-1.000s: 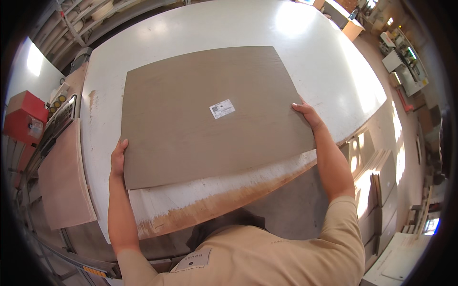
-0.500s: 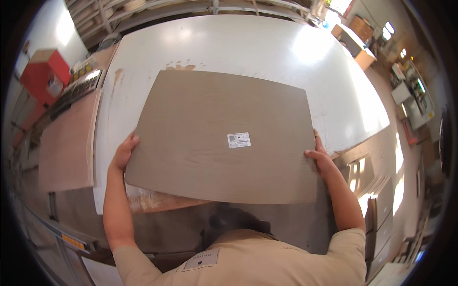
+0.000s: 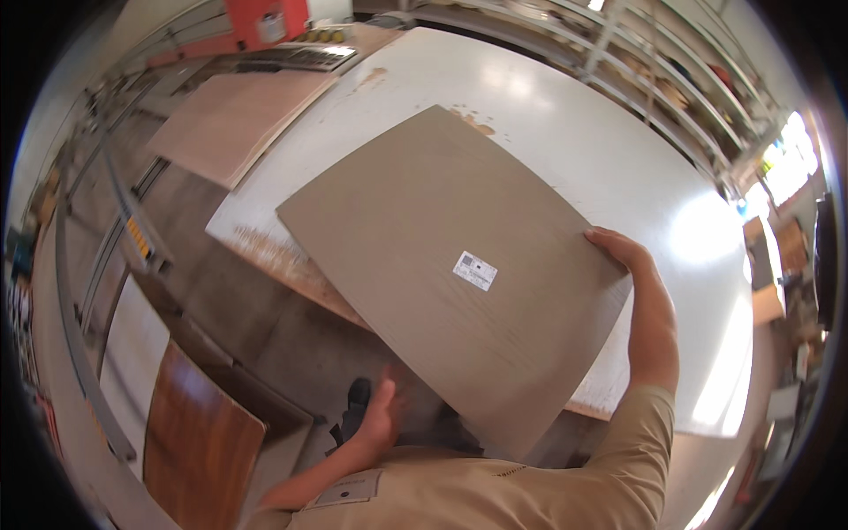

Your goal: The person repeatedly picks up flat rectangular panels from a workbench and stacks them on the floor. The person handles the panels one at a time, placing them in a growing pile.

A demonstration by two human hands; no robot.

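A large brown-grey panel (image 3: 415,203) with a white printed label (image 3: 475,270) lies slantwise over the white tabletop (image 3: 609,150). Its near corner juts past the table's front edge toward my body. My right hand (image 3: 618,250) grips the panel's right edge, thumb on top and the other fingers mostly hidden. Off the panel, my left hand (image 3: 380,415) hangs in the gap before my waist, left of the near corner. It holds nothing; motion blurs its fingers, which look loosely apart.
Pinkish boards (image 3: 238,119) stand at the table's far left, with a red machine (image 3: 265,19) beyond. At lower left lean a glossy brown wood panel (image 3: 199,433) and other boards, beside a metal rail (image 3: 128,208). Shelving racks (image 3: 609,40) line the back.
My left hand has let go of the panel's left edge and dropped toward my waist. The panel appears turned clockwise, and the view has swung left. My right hand still holds its edge.
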